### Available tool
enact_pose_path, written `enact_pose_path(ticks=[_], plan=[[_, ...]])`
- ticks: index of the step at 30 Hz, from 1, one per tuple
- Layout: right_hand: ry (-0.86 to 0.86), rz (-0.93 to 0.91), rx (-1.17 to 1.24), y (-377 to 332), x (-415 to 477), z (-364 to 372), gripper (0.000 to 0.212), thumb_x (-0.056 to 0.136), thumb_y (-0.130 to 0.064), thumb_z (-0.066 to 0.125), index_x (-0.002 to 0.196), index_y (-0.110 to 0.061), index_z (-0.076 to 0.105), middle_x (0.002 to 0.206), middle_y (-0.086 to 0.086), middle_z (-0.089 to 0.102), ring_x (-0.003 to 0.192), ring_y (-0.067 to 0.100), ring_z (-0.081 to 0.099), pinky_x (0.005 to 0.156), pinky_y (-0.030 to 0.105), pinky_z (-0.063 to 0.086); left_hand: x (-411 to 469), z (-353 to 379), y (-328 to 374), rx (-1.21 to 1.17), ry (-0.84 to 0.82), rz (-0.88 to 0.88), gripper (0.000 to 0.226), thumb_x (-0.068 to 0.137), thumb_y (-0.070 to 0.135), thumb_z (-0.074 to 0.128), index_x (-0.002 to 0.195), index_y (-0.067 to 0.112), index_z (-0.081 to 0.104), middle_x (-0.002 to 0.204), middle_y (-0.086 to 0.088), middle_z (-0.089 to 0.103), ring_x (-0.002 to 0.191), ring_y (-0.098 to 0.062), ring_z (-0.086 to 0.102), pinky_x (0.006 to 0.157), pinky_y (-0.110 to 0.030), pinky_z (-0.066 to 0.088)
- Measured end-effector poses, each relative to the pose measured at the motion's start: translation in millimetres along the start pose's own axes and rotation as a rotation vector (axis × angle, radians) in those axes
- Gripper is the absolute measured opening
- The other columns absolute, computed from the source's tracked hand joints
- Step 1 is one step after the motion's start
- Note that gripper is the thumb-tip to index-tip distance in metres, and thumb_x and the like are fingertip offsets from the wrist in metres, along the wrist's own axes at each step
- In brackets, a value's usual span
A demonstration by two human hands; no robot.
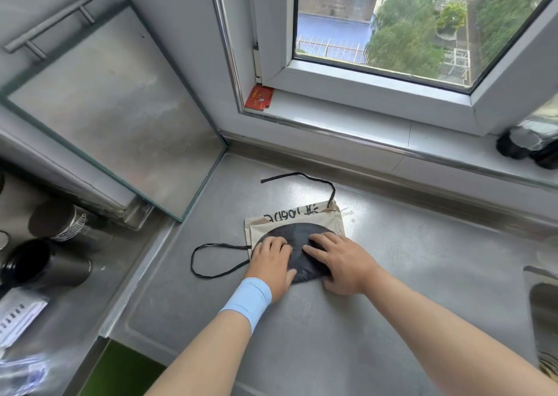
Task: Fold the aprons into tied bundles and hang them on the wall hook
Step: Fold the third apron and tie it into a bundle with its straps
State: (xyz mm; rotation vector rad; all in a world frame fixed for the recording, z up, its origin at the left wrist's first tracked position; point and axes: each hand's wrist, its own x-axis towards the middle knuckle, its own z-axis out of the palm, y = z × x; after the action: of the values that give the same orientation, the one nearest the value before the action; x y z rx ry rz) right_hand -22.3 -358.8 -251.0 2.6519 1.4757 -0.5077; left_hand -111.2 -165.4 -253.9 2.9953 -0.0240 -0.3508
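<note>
A beige apron (327, 221) with black lettering and a round black patch lies folded small on the steel counter (422, 259). My left hand (271, 262), with a light blue wristband, rests flat on the patch's left half. My right hand (338, 259) presses flat on its right half, thumb at the near edge. One black strap (211, 261) loops out to the left of the apron. Another black strap (305, 178) curls away behind it toward the window. No wall hook is in view.
A glass panel (120, 117) leans at the left beside dark cylindrical containers (45, 262). A window sill (362, 123) runs behind the counter, with a red packet (259, 98) in its corner and dark bottles (528, 145) at the right. A sink edge (543, 305) shows far right.
</note>
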Motion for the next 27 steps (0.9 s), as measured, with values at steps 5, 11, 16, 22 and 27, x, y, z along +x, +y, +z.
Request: enact_pose_path(ticks=[5,11,16,22,27], plan=[[-0.118,0.008,-0.109,-6.4,-1.0,-11.4,0.065,0.097,-0.019,0.042,0.157,-0.015,0.018,0.165,0.006,0.014,0.147,0.028,0.024,0.117,0.036,0.026,-8.7,-5.2,-6.6,0.014,-0.157,0.052,0.087,0.071,0.063,0.06,0.14,0.016,0.035,0.146,-0.002,0.026,0.141,-0.027,0.018,0.118,-0.039,0.019],[-0.055,0.215,0.224,0.7,-0.5,-37.6,0.012,0.088,-0.024,0.05,0.092,-0.02,0.06,0.096,0.003,0.068,0.091,0.029,0.061,0.066,0.03,0.037,-4.1,-34.5,-20.4,-0.156,-0.221,-0.089,0.029,0.09,0.033,0.054,0.116,0.024,0.064,0.124,0.001,0.058,0.112,-0.024,0.056,0.089,-0.03,0.046],[0.035,0.249,0.196,19.4,-7.0,-44.1,0.023,0.088,-0.044,0.054,0.079,-0.025,0.062,0.102,-0.001,0.068,0.101,0.024,0.057,0.104,0.041,0.037,0.2,-41.4,-38.4,-0.316,-0.175,-0.168,0.053,0.083,0.049,0.067,0.128,0.024,0.054,0.132,0.009,0.047,0.128,-0.018,0.037,0.11,-0.031,0.028],[0.089,0.379,0.21,26.5,5.9,-20.3,0.037,0.09,-0.051,0.056,0.116,-0.027,0.066,0.147,0.0,0.045,0.135,0.021,0.039,0.112,0.04,0.026,20.8,-34.5,-48.5,-0.257,-0.225,-0.162,0.046,0.086,0.057,0.059,0.114,0.023,0.065,0.119,0.008,0.06,0.12,-0.018,0.046,0.096,-0.03,0.042],[0.172,0.453,0.159,29.3,14.9,-13.0,0.033,0.094,-0.053,0.051,0.103,-0.021,0.057,0.111,-0.003,0.061,0.104,0.021,0.057,0.089,0.034,0.037,31.2,-27.6,-49.2,-0.164,-0.1,-0.2,0.035,0.09,0.052,0.056,0.097,0.019,0.063,0.105,0.001,0.062,0.103,-0.022,0.053,0.079,-0.028,0.039]])
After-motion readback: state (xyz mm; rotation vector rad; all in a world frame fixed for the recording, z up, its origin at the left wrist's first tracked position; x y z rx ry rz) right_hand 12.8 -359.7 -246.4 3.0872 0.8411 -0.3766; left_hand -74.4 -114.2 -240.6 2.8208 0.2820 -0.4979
